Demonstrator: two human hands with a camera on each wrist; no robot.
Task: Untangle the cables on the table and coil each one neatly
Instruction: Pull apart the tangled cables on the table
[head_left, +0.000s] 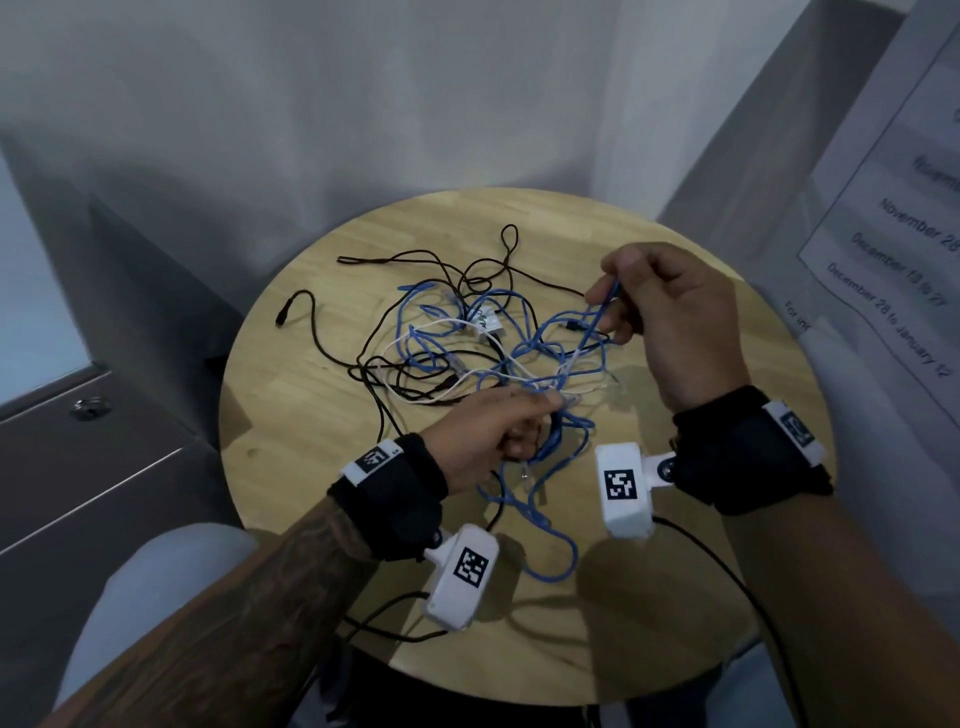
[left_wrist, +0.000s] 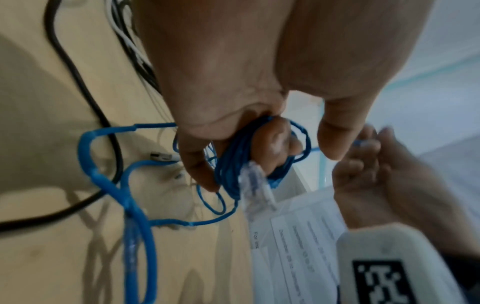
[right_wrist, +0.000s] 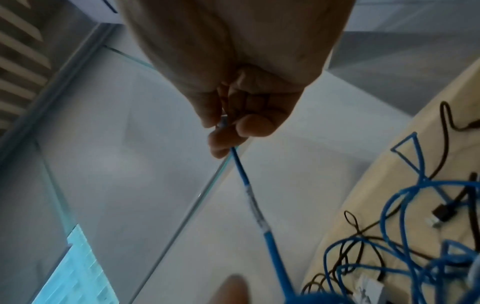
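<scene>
While tangled, two hands (head_left: 483, 441) (head_left: 670, 322) grip one blue cable (head_left: 550, 332).

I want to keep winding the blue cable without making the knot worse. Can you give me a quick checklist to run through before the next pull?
1. Left hand holds the wound blue loops firmly: ok, fingers are curled round the bundle.
2. Right hand grips a blue cable: ok, pinched between thumb and fingers.
3. That strand is the same cable as the bundle: cannot tell, the run disappears into the tangle.
4. Blue cable free of the black cable and white cable: not ok, they cross in the pile.
5. Cables all on the table: ok; none seen hanging over the edge.
</scene>
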